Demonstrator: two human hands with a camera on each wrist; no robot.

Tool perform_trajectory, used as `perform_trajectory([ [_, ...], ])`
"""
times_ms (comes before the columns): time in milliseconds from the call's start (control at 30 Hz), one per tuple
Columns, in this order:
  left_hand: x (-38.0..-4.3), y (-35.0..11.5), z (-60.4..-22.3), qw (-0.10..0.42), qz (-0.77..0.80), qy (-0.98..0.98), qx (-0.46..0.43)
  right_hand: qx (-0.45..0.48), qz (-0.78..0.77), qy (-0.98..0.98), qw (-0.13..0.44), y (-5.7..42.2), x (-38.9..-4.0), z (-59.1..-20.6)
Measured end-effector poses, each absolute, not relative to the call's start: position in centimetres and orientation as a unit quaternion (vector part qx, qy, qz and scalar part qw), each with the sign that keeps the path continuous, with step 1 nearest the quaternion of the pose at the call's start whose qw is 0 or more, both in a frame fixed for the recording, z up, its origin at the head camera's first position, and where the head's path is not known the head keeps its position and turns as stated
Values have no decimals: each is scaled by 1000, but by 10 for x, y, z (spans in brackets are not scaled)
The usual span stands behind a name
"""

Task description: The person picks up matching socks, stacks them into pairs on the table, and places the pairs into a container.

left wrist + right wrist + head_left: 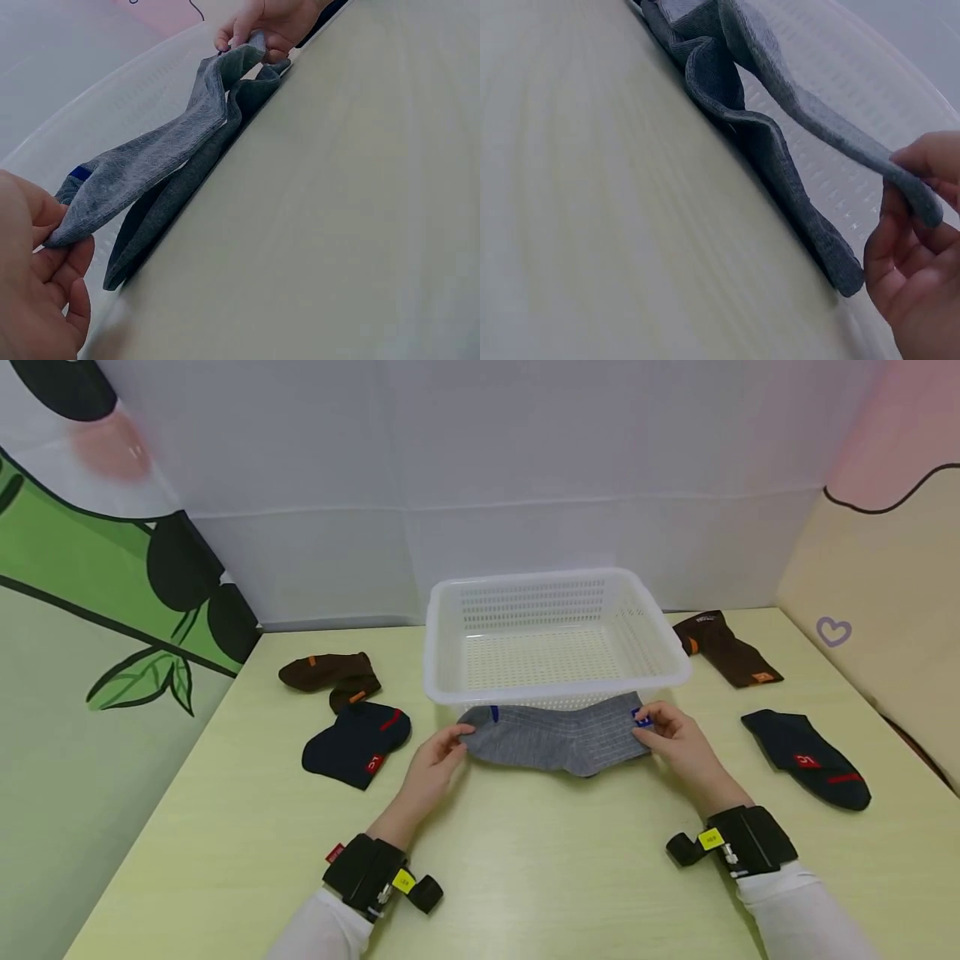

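Observation:
A grey sock (555, 737) with blue marks is stretched sideways in front of the white basket. My left hand (430, 775) pinches its toe end between thumb and fingers. At the cuff, by the blue label, my right hand (684, 748) pinches the other end. Both wrist views show a second grey sock (165, 212) under the held one, lying on the table along the basket's near side. From the head view this lower sock is almost wholly hidden. In the right wrist view the held sock (832, 135) is lifted apart from the lower one near the cuff.
The white plastic basket (555, 693) stands at the back of the table (540, 868). To its left lie a brown sock (322, 672) and a navy sock (348, 747). Another brown sock (723, 647) and navy sock (813, 760) lie right. A cloth wall (525, 460) rises behind.

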State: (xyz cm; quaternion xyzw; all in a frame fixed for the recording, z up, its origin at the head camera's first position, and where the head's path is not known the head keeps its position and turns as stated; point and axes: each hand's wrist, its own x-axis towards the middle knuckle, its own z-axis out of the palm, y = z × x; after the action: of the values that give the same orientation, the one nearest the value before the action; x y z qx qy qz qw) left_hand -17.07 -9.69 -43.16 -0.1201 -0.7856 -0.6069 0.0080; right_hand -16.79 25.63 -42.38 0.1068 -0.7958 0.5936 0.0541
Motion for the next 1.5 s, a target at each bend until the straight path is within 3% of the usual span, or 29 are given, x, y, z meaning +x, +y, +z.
perform_trajectory([
  [467, -177, -92, -435, -3, -517, -847, -125, 83, 490, -866, 56, 255, -171, -424],
  [800, -180, -92, -442, 81, -435, -884, -154, 78, 414, -906, 43, 254, -172, -426],
  [1500, -178, -91, -441, 74, -423, -894, -127, 85, 394, -914, 47, 255, -172, -426],
])
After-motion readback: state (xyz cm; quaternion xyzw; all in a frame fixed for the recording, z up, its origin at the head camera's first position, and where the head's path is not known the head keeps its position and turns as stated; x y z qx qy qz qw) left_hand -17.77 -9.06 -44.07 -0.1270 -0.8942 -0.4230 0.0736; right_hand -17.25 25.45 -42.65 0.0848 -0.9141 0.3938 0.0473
